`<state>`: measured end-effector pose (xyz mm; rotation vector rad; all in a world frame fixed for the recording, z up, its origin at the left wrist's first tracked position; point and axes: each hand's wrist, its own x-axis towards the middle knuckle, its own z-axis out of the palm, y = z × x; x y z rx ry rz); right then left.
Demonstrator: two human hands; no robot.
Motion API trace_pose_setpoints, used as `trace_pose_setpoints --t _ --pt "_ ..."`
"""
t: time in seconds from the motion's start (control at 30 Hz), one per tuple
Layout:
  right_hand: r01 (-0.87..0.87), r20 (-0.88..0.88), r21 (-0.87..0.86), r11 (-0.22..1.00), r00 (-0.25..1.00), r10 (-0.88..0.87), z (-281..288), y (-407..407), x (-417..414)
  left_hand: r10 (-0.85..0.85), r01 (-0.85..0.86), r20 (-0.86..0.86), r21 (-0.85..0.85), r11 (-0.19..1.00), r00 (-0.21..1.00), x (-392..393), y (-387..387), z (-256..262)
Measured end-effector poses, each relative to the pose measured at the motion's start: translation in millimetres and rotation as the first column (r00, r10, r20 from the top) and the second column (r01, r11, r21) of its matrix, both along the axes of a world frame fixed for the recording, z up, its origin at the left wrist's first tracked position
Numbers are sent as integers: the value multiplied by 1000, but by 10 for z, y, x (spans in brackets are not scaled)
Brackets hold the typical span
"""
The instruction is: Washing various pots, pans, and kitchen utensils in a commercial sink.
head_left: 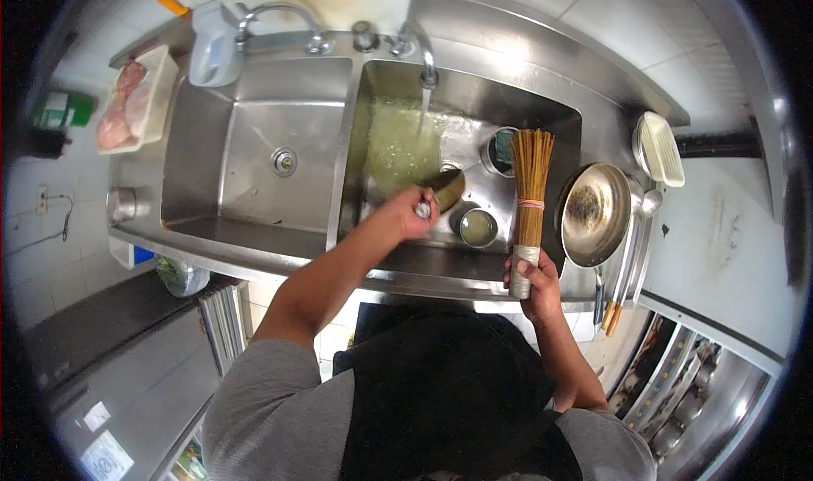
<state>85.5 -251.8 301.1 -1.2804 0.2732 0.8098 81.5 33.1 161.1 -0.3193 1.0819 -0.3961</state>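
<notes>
My left hand [418, 213] is closed around the handle of a metal ladle or scoop, whose bowl [450, 187] is over the right sink basin [463, 259]. Water runs from the faucet [429, 74] into this basin, and a greenish liquid [403, 144] lies at its left. My right hand [538, 283] grips the wrapped handle of a bamboo wok brush [532, 195], bristles pointing away from me. In the basin stand a small metal cup with cloudy liquid [477, 227] and a round container with a green scouring pad [505, 147].
A metal pan [596, 215] and long wooden-handled utensils [613, 313] lie on the right counter. Beyond them are white plastic baskets [664, 147]. On the left are another basin [286, 208], a tray of raw meat [149, 109] and a plastic jug [216, 49].
</notes>
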Motion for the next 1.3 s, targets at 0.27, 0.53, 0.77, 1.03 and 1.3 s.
trace_pose_setpoints --t 0.27,0.53,0.77,1.03,1.3 --pt "3 -35 -136 991 999 -7 -99 204 277 -125 173 231 -205 963 965 -451 -235 108" --pt "-182 155 -488 854 945 289 -587 526 751 -550 443 -50 656 611 834 -612 20 -711" --pt "-188 360 -882 433 325 874 -828 1255 1182 -679 792 -569 610 30 464 -546 399 -1441" --pt "-126 35 -991 47 93 995 -2331 2594 1354 -727 760 -573 641 -109 379 -605 459 -1775" --pt "-322 -11 -938 -126 -337 942 -2215 3133 1495 -675 690 -541 721 -66 502 -628 421 -1940"
